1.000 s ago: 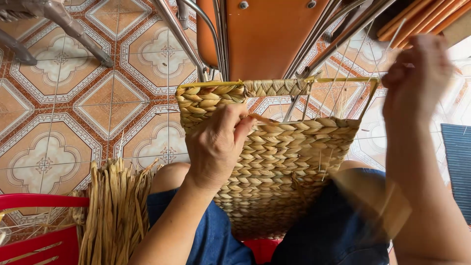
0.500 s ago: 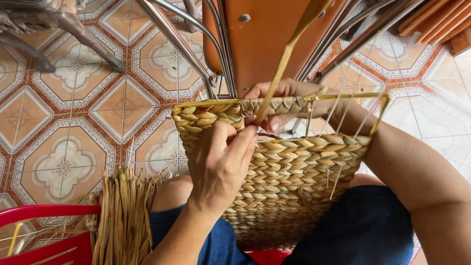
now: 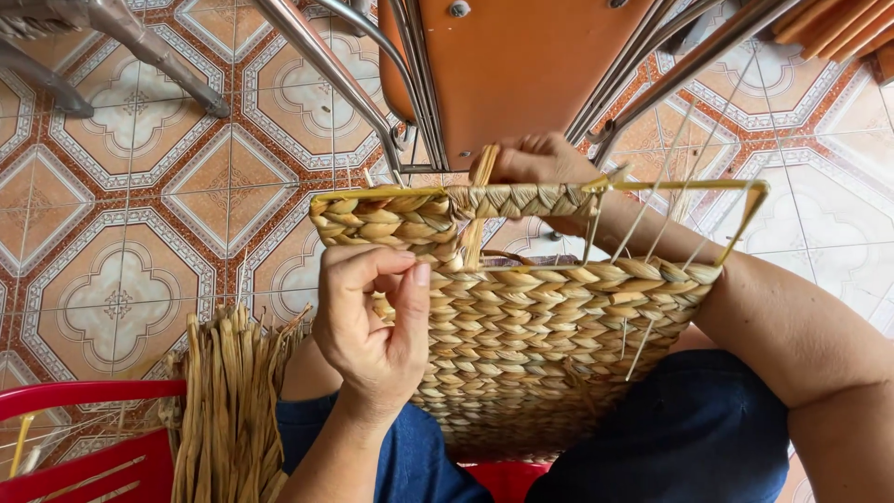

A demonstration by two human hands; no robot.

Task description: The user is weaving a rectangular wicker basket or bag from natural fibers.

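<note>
L hand [image 3: 372, 321] curled, thumb pressed on woven basket [image 3: 521, 345] front. R hand [image 3: 535, 160] behind basket rim, pinching straw strand [image 3: 477, 210]. Dry straw bundle [image 3: 228, 410] left of basket.

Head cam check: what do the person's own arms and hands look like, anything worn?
Both forearms are bare with no sleeves in view. The left hand and right hand wear no gloves; no rings, watch or bracelets show. Fingernails are short and unpainted. Dark blue trousers cover the lap below the arms.
</note>
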